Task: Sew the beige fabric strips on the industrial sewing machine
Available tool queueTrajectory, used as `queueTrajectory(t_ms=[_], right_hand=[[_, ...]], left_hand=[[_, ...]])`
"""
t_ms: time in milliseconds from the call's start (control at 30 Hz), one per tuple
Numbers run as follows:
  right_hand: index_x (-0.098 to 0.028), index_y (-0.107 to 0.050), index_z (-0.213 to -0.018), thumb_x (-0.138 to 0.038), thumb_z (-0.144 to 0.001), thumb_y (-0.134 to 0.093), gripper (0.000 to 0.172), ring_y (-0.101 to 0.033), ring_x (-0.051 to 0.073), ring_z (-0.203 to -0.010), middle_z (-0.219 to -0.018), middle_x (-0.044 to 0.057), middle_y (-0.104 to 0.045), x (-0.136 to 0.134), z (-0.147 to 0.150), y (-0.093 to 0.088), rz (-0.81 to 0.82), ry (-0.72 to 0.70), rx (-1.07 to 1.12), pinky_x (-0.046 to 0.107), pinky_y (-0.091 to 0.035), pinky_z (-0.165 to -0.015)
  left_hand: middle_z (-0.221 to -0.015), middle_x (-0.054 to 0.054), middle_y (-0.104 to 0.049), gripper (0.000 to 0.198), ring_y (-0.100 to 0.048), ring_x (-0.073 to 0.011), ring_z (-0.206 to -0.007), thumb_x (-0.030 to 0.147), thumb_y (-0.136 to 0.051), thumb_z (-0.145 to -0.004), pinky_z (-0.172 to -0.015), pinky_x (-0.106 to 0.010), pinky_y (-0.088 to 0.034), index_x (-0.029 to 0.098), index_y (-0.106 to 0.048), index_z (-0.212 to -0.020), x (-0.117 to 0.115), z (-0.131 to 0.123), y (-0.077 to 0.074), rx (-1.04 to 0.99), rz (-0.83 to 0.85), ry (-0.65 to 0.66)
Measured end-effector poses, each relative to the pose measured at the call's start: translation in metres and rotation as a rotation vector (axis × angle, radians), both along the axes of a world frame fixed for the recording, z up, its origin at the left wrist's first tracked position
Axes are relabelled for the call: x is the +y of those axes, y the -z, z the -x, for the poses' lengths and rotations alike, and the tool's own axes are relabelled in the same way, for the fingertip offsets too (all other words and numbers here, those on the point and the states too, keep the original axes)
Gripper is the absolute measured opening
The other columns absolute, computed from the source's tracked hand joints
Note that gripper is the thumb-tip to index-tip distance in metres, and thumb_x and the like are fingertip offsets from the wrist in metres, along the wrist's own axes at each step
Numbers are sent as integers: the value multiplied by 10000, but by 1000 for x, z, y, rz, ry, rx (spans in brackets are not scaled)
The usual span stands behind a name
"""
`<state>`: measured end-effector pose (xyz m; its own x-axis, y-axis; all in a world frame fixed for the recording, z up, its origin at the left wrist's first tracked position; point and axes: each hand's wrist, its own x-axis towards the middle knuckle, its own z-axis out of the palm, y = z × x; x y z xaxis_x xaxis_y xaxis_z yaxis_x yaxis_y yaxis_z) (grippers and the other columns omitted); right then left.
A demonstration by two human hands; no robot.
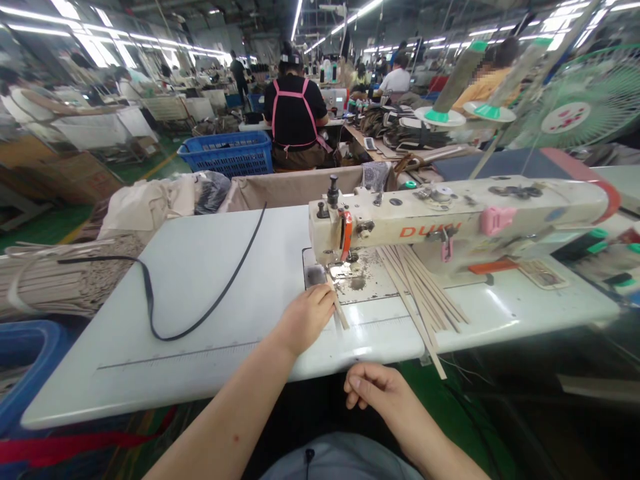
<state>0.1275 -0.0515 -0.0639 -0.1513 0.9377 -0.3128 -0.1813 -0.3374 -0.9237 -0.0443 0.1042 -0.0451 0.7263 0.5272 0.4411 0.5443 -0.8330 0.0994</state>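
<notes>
My left hand (307, 317) rests on the white table (200, 280), fingers closed on a thin tan strip (340, 312) that leads up to the needle plate of the cream sewing machine (450, 217). My right hand (373, 389) hangs just below the table's front edge, fingers curled loosely with nothing visible in them. A bundle of similar tan strips (420, 290) lies under the machine arm, to the right of the needle.
A long black strap (150, 300) loops across the table's left half. Piles of strips (55, 280) and a blue bin (25, 360) sit at the left. A person in a black shirt (295, 113) sits ahead beside a blue basket (227, 152). A fan (585, 107) stands far right.
</notes>
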Motion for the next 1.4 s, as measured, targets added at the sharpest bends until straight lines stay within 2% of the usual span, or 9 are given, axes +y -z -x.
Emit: queueTrajectory(t_ms=[500,733,1033,1167,1400], right_hand=[[-158,-706,-767,-695,-760,-754,540,-583,142,-630,-647,30,-681,2,2,7,5,-58,-13,266,-408,-630],[-153,-711,-777,-713,-750,-750,563,-585,142,-631,-656,37,-689,4,3,9,2,-68,-14,266,-408,-629],[-155,-714,-791,-668,-795,-739,513,-588,141,-647,-671,33,-693,2,2,9,1,-80,-28,263,-413,-642],[-159,-717,-811,-601,-857,-713,445,-588,141,-652,-685,33,-696,0,1,11,-34,-86,-21,266,-411,-653],[-164,-709,-803,-627,-839,-720,465,-583,145,-652,-680,33,-690,1,1,12,-28,-85,-33,268,-407,-654]], left_hand=[[-1198,-121,-679,150,-662,-255,-1152,238,-528,-1026,-1026,-421,-573,173,-631,-1113,-1,-2,-1,-18,31,-3],[-1231,-118,-661,139,-646,-259,-1185,206,-528,-1017,-1053,-416,-563,176,-615,-1121,0,-2,0,-32,21,-7],[-1296,-126,-603,220,-558,-272,-1326,137,-486,-992,-1167,-501,-477,206,-557,-1189,3,-5,-4,-50,98,-10],[-1313,-142,-590,231,-537,-281,-1354,117,-481,-983,-1202,-494,-442,180,-551,-1194,5,-5,-1,-31,84,-26],[-1285,-132,-626,251,-572,-260,-1322,90,-504,-957,-1226,-486,-418,178,-595,-1173,4,-5,1,-100,98,-32]])
